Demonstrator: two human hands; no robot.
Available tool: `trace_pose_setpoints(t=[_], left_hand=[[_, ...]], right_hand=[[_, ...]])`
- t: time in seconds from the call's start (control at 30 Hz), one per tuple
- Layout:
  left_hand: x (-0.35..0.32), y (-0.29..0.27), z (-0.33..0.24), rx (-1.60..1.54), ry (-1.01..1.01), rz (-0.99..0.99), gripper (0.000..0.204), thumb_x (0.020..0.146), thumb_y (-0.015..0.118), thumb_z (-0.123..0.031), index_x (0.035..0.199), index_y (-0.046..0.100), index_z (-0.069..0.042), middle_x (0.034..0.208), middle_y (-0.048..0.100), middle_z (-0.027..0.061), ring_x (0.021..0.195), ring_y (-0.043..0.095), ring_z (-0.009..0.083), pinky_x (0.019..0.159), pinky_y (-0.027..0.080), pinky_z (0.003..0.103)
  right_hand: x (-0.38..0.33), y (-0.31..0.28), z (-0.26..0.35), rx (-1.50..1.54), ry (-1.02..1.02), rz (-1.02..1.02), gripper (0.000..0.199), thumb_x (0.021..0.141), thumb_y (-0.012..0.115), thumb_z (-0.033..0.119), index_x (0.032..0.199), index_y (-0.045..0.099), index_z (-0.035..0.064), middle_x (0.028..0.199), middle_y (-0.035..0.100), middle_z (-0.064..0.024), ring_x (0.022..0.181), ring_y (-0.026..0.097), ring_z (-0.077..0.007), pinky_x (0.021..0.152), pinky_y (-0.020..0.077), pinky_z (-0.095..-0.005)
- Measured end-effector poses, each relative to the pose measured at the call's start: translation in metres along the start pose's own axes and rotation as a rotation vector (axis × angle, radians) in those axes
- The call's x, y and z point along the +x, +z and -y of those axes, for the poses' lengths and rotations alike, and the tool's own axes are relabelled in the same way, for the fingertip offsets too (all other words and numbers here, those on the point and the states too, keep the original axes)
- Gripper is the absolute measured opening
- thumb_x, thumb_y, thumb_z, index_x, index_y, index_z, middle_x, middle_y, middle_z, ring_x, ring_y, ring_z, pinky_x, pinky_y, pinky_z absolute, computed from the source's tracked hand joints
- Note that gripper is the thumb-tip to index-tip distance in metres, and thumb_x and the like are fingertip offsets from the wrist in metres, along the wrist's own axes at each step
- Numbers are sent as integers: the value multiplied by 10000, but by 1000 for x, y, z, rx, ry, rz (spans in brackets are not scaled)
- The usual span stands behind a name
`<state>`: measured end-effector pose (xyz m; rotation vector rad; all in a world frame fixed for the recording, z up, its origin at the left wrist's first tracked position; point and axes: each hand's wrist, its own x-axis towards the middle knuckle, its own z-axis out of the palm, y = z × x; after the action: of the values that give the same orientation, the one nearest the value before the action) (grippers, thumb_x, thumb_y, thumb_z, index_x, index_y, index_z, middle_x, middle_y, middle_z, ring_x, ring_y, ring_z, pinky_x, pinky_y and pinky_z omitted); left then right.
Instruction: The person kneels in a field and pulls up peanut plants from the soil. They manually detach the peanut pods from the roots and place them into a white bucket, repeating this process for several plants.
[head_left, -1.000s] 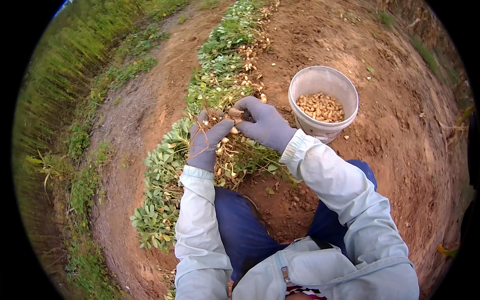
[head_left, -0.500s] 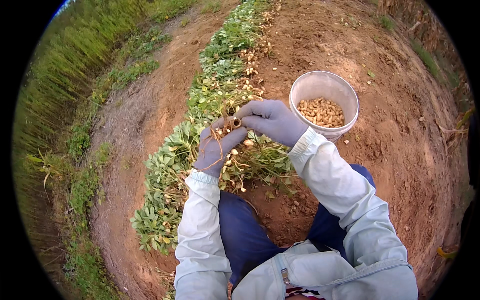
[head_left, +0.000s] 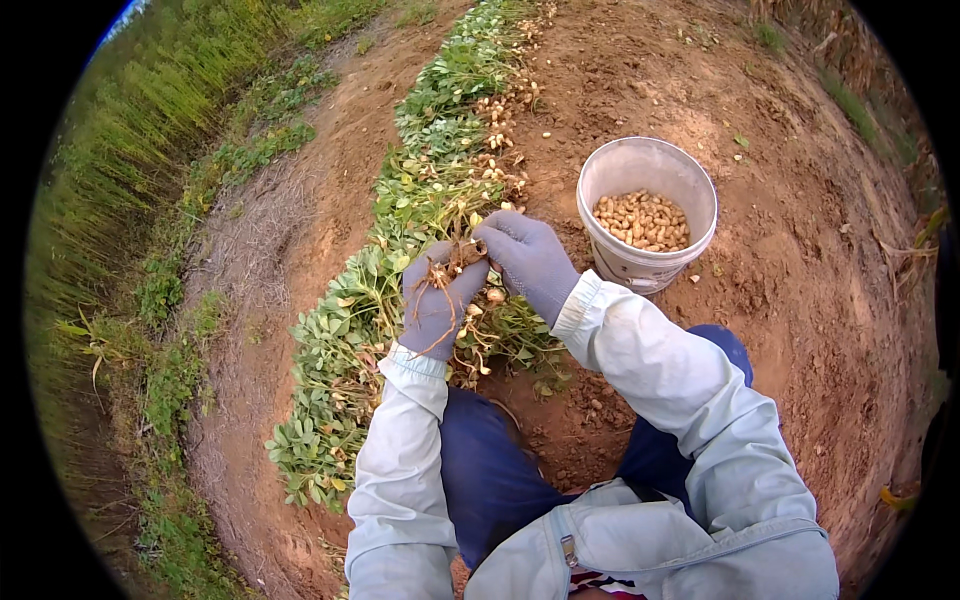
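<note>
My left hand [head_left: 436,303], in a grey-purple glove, is closed round the root end of a pulled peanut plant [head_left: 518,330]. Thin brown roots [head_left: 447,283] trail over its back, and the leafy stems hang down to the right. My right hand [head_left: 532,258], gloved alike, meets it at the roots with thumb and fingers pinched together. What lies in that pinch is too small and covered to tell. A few pale pods [head_left: 496,295] show just below the hands.
A white bucket [head_left: 650,262], partly filled with peanuts [head_left: 642,222], stands on the soil to the right. A row of uprooted peanut plants [head_left: 455,110] runs away ahead, pods along its right side. Tall green weeds [head_left: 160,110] grow at far left. My bent knees [head_left: 490,440] are close below.
My right hand has drawn a little left and down, its fingers closing in at the roots. The left hand keeps its grip on the plant, nearly in place.
</note>
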<state>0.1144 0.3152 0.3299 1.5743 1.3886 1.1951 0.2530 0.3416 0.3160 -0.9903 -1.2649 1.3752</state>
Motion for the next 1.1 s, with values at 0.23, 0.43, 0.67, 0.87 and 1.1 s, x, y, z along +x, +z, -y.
trace_pose_setpoints(t=[0.23,0.43,0.67,0.87,1.1], left_hand=[[-5,-4,7,-191,-60,75,193,793,699,-107,962,662,-22,816,651,33,715,596,92,617,471,227],[-6,8,1,-114,144,41,151,823,664,-74,944,648,16,781,659,63,639,617,109,554,485,236],[-8,7,3,11,201,17,139,826,652,-96,914,645,10,782,651,64,698,617,124,596,488,259],[-7,-4,-3,-229,-59,83,300,828,644,-173,1068,629,6,876,629,32,773,571,105,672,462,249],[-7,-3,-6,-170,-83,59,251,819,649,-146,1028,643,-6,850,626,20,742,565,99,646,457,245]], right_hand=[[-8,-5,12,38,18,100,212,861,575,217,888,631,15,698,579,-43,624,540,-108,551,442,-253],[-4,-1,1,287,146,26,204,834,594,232,863,628,32,645,516,-8,507,465,-75,399,367,-222],[-11,0,9,419,337,-1,190,830,590,247,863,603,60,599,479,13,473,431,-70,379,341,-227],[-2,-10,11,373,228,71,196,840,590,256,841,596,60,577,475,19,472,446,-73,385,350,-219],[1,-11,19,67,75,80,217,867,583,230,955,635,38,715,571,-13,562,520,-77,464,427,-230]])
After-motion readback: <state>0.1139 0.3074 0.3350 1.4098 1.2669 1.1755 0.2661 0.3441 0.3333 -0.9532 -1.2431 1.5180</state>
